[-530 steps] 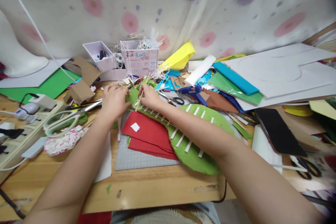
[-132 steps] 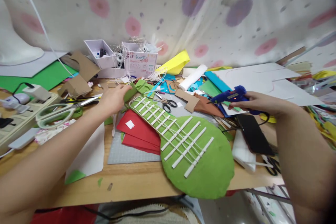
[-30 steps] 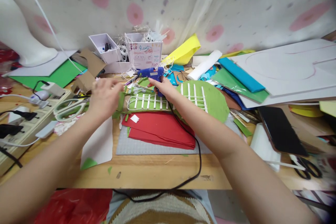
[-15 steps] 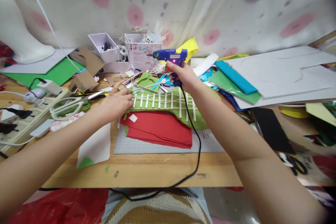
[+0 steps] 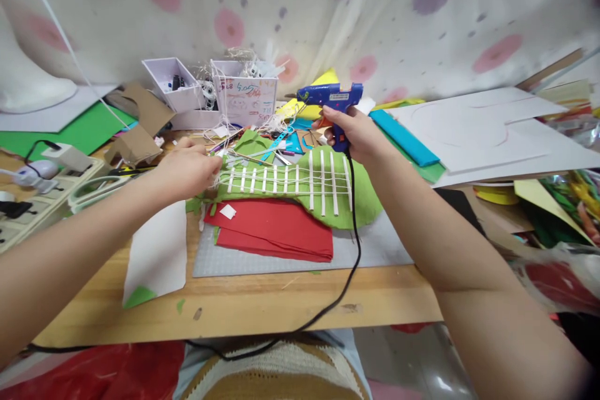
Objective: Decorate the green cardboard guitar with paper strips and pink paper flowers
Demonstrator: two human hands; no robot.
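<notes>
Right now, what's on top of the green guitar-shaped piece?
White strips lie across the green guitar-shaped piece, with white strings running along it. The left hand covers part of its narrow end, so whatever is on it there can't be seen.

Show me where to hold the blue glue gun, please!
Best to hold the blue glue gun by its handle, probably from the right: the handle hangs below the body, and the nozzle points left. The right hand grips it there now.
</notes>
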